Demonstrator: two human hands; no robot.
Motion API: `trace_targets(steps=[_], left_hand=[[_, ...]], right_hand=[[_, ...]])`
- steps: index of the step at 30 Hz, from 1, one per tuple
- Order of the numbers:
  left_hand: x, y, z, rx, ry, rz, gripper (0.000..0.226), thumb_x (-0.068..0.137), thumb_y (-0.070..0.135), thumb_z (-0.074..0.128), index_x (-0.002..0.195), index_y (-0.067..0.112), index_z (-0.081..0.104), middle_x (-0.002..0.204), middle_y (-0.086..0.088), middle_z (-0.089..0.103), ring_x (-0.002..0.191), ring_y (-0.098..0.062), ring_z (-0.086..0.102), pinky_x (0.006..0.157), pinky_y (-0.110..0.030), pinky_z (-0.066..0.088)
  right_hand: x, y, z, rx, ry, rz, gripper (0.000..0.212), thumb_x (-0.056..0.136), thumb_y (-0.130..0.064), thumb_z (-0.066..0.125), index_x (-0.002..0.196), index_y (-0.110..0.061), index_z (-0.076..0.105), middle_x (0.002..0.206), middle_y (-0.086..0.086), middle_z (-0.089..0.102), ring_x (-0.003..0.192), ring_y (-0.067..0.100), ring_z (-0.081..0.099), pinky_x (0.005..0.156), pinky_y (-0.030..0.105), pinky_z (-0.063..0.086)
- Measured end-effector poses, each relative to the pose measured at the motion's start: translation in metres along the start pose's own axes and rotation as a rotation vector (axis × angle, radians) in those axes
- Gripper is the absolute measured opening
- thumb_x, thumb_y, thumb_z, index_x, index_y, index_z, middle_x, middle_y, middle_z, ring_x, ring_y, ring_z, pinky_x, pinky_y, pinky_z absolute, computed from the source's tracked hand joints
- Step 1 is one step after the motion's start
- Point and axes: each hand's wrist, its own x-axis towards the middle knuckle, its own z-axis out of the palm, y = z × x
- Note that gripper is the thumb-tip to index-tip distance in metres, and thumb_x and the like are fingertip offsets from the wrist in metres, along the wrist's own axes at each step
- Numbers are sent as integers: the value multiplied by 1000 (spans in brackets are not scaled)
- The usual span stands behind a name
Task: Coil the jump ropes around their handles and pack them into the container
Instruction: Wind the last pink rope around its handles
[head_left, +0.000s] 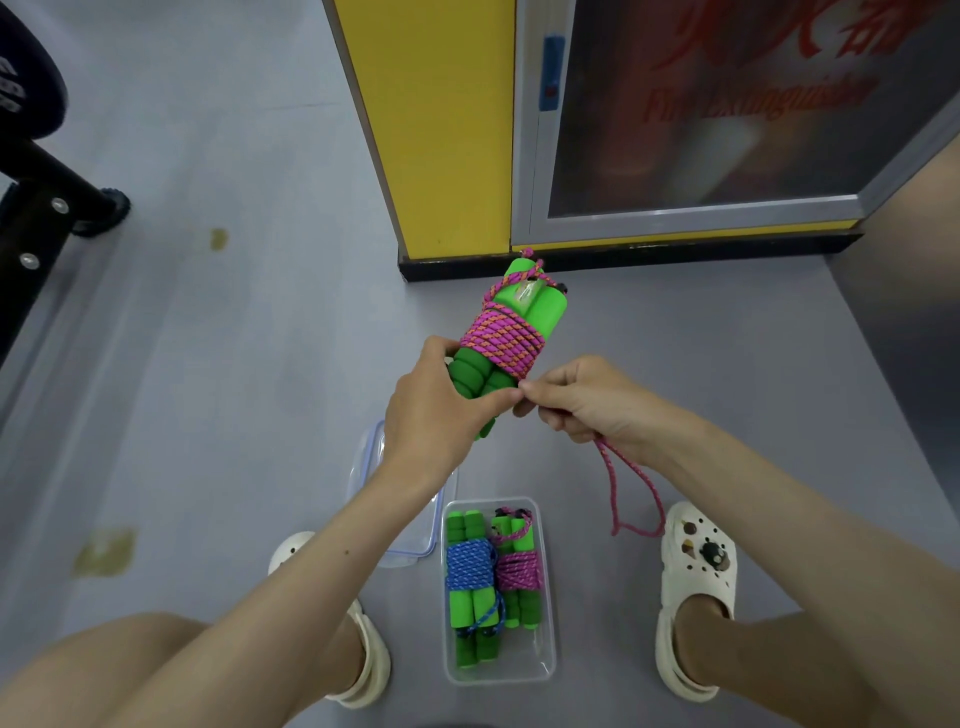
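Left hand (436, 410) gripping the lower part of paired green handles (519, 322), pink rope (501, 338) coiled just above the grip, right hand (576, 400) pinching the rope's loose tail beside it, clear container (540, 670) on the floor below holding two coiled ropes.

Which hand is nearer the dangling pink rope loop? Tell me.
Right. The right hand holds the top of the rope loop; the left hand grips the green handles, farther from it.
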Motion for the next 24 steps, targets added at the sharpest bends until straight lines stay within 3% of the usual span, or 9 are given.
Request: trace_targets(steps=[5,8,11,16,20,24], left_hand=[[-3,-1,1,122,31,94,57,75,42,77,117,21,43,91,5,58,82,-20,61,70,-38,52],[-3,-4,4,157,-16,190,55,81,33,73,124,18,42,109,2,56,91,-18,58,74,-33,47],[-4,-6,9,189,-71,269,57,84,19,67,133,15,37,117,-2,54,93,-21,56,71,-27,40],[-10,-8,16,266,-55,373,59,86,8,59,138,14,32,115,-7,56,89,-28,60,66,-30,40],[-13,-8,18,414,25,434,59,86,3,56,140,14,35,115,-7,58,88,-24,57,64,-27,36],[-13,-7,15,516,70,435,60,70,-7,70,127,2,52,92,-12,65,72,-27,59,51,-29,35]], right_hand=[[3,-1,2,-44,20,-27,31,97,-26,52,80,-6,69,54,1,51,43,6,39,47,17,33],[4,2,3,-84,4,-21,31,99,-22,48,83,-5,68,56,1,53,46,7,42,50,17,37],[4,5,3,-91,5,-11,32,101,-19,43,85,-4,66,58,2,56,43,6,45,48,17,40],[1,3,1,14,-42,31,30,102,-17,40,89,1,60,56,8,64,40,10,56,40,17,41],[1,0,8,129,-95,61,22,101,-9,39,93,4,55,63,16,62,30,7,40,31,16,27],[1,-3,8,157,-167,83,18,100,-5,41,94,5,55,57,10,59,29,3,27,33,15,19]])
